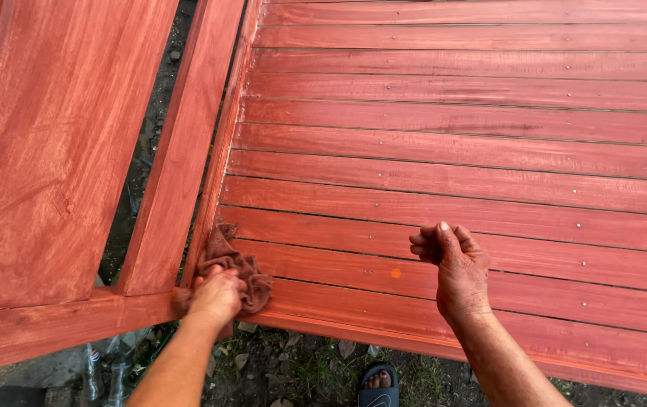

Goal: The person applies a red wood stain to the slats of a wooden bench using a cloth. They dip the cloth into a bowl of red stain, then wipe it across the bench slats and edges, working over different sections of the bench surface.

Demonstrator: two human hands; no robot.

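Note:
My left hand (214, 295) presses a crumpled, stain-soaked brown rag (227, 260) against the near left corner of a red-stained slatted wooden platform (451, 151). The rag lies where the slats meet the side rail (222, 143). My right hand (455, 267) rests on the slats to the right, fingers curled into a loose fist with the thumb up, holding nothing. Both hands are smeared with reddish stain.
A broad red-stained board (45, 143) and a narrower upright (180, 151) stand at the left, joined by a cross rail (52, 324). Below the platform's near edge lie dirt, leaves and grass, my sandalled foot (378, 384) and some plastic bottles (101, 373).

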